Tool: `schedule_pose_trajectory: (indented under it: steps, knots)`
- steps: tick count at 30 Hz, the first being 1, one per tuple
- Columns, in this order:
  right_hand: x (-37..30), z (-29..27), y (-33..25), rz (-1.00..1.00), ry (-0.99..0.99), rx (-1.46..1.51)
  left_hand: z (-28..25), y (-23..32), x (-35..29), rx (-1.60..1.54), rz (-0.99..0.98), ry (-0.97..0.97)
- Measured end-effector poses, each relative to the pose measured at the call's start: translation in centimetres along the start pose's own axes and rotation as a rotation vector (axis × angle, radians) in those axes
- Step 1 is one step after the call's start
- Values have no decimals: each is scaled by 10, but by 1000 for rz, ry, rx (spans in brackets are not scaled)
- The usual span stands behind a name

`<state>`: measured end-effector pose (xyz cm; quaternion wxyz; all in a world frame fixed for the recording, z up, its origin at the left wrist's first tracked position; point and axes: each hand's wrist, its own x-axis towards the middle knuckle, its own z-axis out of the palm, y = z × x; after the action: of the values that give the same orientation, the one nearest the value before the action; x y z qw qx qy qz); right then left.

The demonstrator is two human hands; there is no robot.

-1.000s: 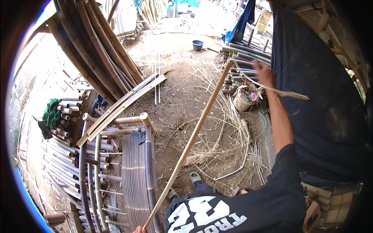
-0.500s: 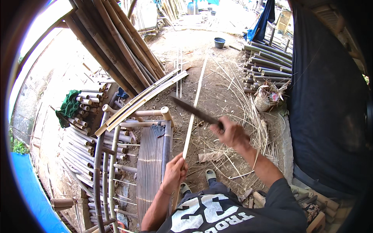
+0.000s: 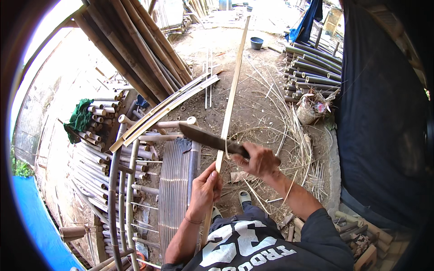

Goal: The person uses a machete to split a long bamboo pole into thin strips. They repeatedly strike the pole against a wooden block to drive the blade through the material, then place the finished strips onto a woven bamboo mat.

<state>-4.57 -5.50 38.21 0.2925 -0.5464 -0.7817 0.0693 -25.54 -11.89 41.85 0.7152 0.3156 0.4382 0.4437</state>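
Observation:
My left hand (image 3: 205, 187) is closed round a long pale bamboo strip (image 3: 234, 90), thumb along its near part. The strip slants away from me, its far end raised toward the top of the view; its near end runs down beside my body. My right hand (image 3: 260, 160) grips the handle of a machete (image 3: 201, 135) with a broad dark blade. The blade lies across the strip just beyond my left hand, its tip pointing left. A thin curled shaving (image 3: 227, 149) shows where blade and strip cross. Whether the edge bites into the strip, I cannot tell.
At the left stands a bamboo frame (image 3: 113, 194) with split bamboo pieces (image 3: 167, 110) resting on it. Bamboo poles (image 3: 131, 49) lean behind; cut poles (image 3: 312, 72) are stacked at right. Shavings (image 3: 289, 117) litter the ground. A dark sheet (image 3: 384, 113) hangs on the right.
The machete has swung left and down, from right of the strip to across it. The strip's far end has risen. My left hand has moved up slightly, and a curled shaving now shows.

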Motion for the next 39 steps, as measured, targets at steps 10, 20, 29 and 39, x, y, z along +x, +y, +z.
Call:
schedule_pose_trajectory:
  steps: [10,20,29,39]
  knots:
    - [46,-61,66,191,54,-141,-29,-24,-89,92,-11,-97]
    - [68,-127,68,96,267,-131,-107,-83,-133,-27,-151,-364]
    - [71,-101,28,-217,313,-143,13,35,19,-40,137,-434]
    - [61,-107,33,-14,210,-161,25,24,-9,148,34,-307]
